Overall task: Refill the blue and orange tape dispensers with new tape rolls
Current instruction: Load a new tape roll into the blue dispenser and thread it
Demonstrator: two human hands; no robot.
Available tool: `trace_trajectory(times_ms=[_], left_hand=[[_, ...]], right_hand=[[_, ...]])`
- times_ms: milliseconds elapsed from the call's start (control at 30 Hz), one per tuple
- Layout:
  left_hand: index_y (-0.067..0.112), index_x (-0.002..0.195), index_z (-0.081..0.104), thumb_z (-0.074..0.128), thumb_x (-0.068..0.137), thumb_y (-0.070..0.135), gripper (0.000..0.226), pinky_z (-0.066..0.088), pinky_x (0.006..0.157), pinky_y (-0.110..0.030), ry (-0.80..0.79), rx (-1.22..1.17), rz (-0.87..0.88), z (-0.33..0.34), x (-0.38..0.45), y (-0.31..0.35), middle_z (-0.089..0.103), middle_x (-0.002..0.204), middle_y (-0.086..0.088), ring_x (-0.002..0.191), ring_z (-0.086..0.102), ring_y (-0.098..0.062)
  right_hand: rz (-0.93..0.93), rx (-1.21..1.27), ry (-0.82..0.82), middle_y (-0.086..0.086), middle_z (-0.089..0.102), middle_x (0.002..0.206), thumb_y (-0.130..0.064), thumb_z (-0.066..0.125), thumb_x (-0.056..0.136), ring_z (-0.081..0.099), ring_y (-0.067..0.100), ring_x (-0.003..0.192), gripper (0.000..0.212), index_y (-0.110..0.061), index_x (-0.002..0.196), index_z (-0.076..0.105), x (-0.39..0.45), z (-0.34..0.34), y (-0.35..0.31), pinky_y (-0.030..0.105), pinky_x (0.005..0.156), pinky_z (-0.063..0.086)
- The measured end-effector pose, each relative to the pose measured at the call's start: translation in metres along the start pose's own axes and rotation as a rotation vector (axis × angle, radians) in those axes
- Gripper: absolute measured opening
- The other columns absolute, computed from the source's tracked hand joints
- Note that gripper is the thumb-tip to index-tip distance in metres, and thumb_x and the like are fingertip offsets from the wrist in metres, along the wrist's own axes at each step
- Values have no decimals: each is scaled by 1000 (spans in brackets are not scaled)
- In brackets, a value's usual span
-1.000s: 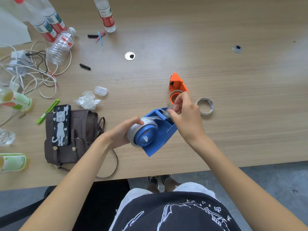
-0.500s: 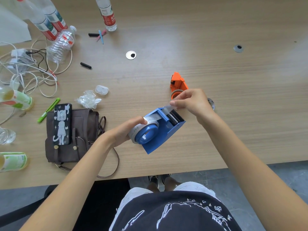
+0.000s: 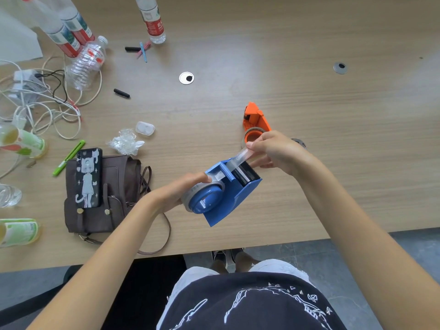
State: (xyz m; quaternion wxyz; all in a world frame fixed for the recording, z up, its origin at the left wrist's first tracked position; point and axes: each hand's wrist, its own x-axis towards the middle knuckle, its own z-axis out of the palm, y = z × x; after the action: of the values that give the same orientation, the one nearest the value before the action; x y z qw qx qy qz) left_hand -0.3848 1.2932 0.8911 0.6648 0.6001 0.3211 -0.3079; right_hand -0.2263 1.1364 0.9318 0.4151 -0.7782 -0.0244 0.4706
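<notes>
The blue tape dispenser sits tilted near the table's front edge, with a clear tape roll on its blue hub. My left hand grips the roll and the dispenser's rear end. My right hand pinches the free end of the tape strip, stretched from the roll over the black cutter end. The orange tape dispenser lies on the table just beyond my right hand. A loose tape roll peeks out behind my right hand, mostly hidden.
A brown bag with a phone on it lies left of the dispenser. Water bottles, tangled cables, a green pen, crumpled plastic and drink bottles crowd the left. The table edge runs close below the dispenser.
My right hand has drawn the tape strip up and away from the roll, past the cutter end, toward the orange dispenser. My left hand keeps its hold.
</notes>
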Motion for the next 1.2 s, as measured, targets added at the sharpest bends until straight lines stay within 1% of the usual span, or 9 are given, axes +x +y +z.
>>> trace_trajectory(times_ms=[167, 300, 433, 567, 733, 833, 967, 1100, 1200], left_hand=[[18, 91, 66, 52, 72, 44, 35, 43, 61, -28, 1, 37, 19, 2, 2, 0, 68, 81, -3, 68, 59, -17], [17, 90, 66, 53, 71, 44, 35, 44, 60, -27, 19, 30, 31, 3, 1, 2, 69, 78, -2, 66, 59, -16], [19, 85, 65, 56, 67, 43, 31, 42, 59, -27, 54, -16, 77, 5, 2, 3, 68, 72, 2, 63, 59, -15], [22, 71, 68, 61, 54, 48, 31, 42, 54, -25, 78, -74, 138, 9, 5, 1, 67, 65, 3, 56, 59, -12], [17, 69, 65, 53, 70, 35, 21, 40, 49, -22, 120, -100, 189, 17, 14, 7, 65, 57, 5, 48, 57, -9], [15, 69, 64, 54, 71, 34, 22, 40, 47, -22, 161, -153, 215, 23, 20, 10, 64, 56, 5, 47, 57, -9], [11, 73, 65, 56, 70, 38, 28, 42, 53, -26, 215, -188, 237, 29, 30, 12, 66, 64, -2, 54, 59, -16], [11, 68, 63, 55, 71, 36, 26, 43, 49, -21, 228, -197, 273, 30, 34, 19, 66, 57, 2, 50, 59, -12], [10, 68, 62, 61, 65, 39, 29, 43, 50, -21, 240, -204, 280, 27, 38, 22, 65, 56, 2, 49, 58, -12]], right_hand=[[-7, 35, 25, 2, 66, 76, -16, 49, 97, 64, 18, 61, 23, -15, 74, 45, 2, 2, -1, 33, 80, 47], [-18, 103, 43, 2, 65, 71, -13, 51, 96, 65, 11, 47, 24, -14, 72, 48, 4, 0, 2, 23, 62, 48], [8, 251, 32, 6, 63, 73, -9, 55, 93, 61, 17, 60, 23, -11, 70, 52, 13, 0, 10, 21, 60, 50], [112, 454, -33, 6, 67, 77, -5, 58, 89, 62, 19, 72, 9, -8, 81, 60, 24, 3, 21, 32, 79, 52], [278, 743, -148, 11, 67, 91, 3, 47, 92, 67, 20, 76, 17, -1, 102, 60, 35, 4, 30, 29, 58, 59], [359, 822, -209, 10, 67, 81, -2, 45, 90, 68, 22, 69, 16, -3, 90, 61, 40, 5, 29, 32, 64, 59], [408, 890, -285, 10, 69, 69, -10, 46, 88, 69, 24, 61, 32, -1, 66, 68, 47, 4, 29, 37, 70, 49], [402, 946, -358, 7, 66, 69, -15, 48, 91, 65, 21, 65, 29, -4, 69, 65, 52, 5, 25, 32, 73, 50], [387, 1010, -432, 7, 66, 65, -18, 48, 92, 65, 21, 60, 37, -3, 62, 66, 56, 5, 21, 31, 66, 53]])
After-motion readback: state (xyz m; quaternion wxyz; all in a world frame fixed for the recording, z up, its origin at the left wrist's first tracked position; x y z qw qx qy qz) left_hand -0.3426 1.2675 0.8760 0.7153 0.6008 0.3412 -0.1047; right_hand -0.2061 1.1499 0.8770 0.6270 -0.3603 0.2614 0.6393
